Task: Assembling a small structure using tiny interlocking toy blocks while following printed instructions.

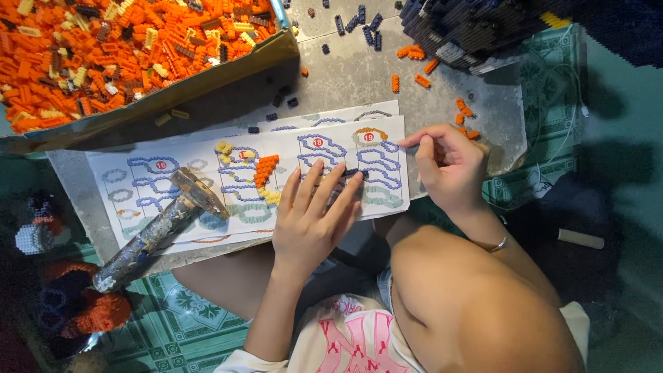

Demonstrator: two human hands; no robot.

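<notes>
A long white instruction sheet [207, 162] with blue ring diagrams lies across a grey stone slab [352, 76]. My left hand [311, 214] lies flat on the sheet's right part, fingers spread, with small dark bricks [352, 172] at its fingertips. My right hand [449, 162] rests at the sheet's right edge, thumb and forefinger pinched together at the paper's corner; whether a brick sits between them I cannot tell. A small orange and yellow brick assembly [266, 173] sits on the sheet left of my left hand.
A worn hammer [162, 224] lies on the sheet's left half. A cardboard box [207, 76] full of orange bricks fills the top left. A dark brick model [469, 31] stands top right, with loose orange bricks [421, 69] and dark bricks [359, 24] scattered nearby. My bent knee [456, 290] is below.
</notes>
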